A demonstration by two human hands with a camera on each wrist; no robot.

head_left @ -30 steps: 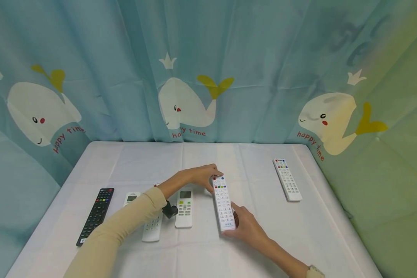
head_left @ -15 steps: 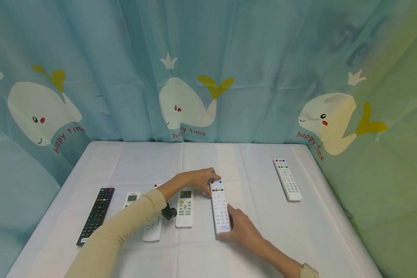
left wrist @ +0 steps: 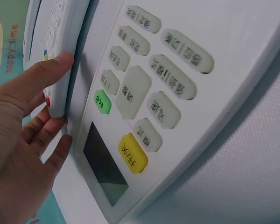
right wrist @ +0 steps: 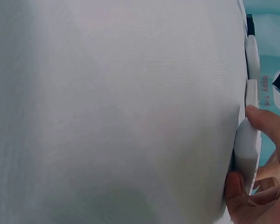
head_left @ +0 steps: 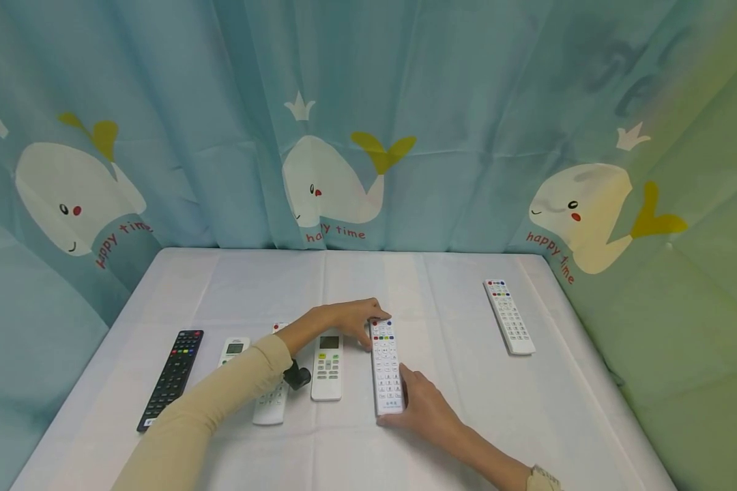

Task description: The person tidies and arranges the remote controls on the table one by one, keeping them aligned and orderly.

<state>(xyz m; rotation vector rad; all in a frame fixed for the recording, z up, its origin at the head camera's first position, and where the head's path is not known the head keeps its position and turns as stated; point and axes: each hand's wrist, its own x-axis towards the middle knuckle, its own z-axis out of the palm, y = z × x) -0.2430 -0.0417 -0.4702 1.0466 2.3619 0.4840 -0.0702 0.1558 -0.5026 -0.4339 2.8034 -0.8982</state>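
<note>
A white remote control (head_left: pixel 387 368) with small coloured buttons near its far end lies lengthwise at the table's middle, between both hands. At its far end, my left hand (head_left: pixel 355 320) grips it; in the left wrist view the thumb (left wrist: pixel 60 63) presses its side and fingers curl by the end. My right hand (head_left: pixel 426 402) holds the near end, and the right wrist view has thumb and finger on opposite sides of the remote's end (right wrist: pixel 247 144). Just left of it lies a white air-conditioner remote (head_left: pixel 327 368) with a small screen, large in the left wrist view (left wrist: pixel 144 88).
Under my left forearm lie two more white remotes, one with a screen (head_left: pixel 233 348) and one partly covered (head_left: pixel 270 409). A black remote (head_left: pixel 172 378) is at the far left. Another white remote (head_left: pixel 508 317) lies at the right. A whale-print curtain (head_left: pixel 467 123) hangs behind the table.
Both hands have moved the white remote a little left and toward the near edge, and turned it straighter. The other remotes have stayed put.
</note>
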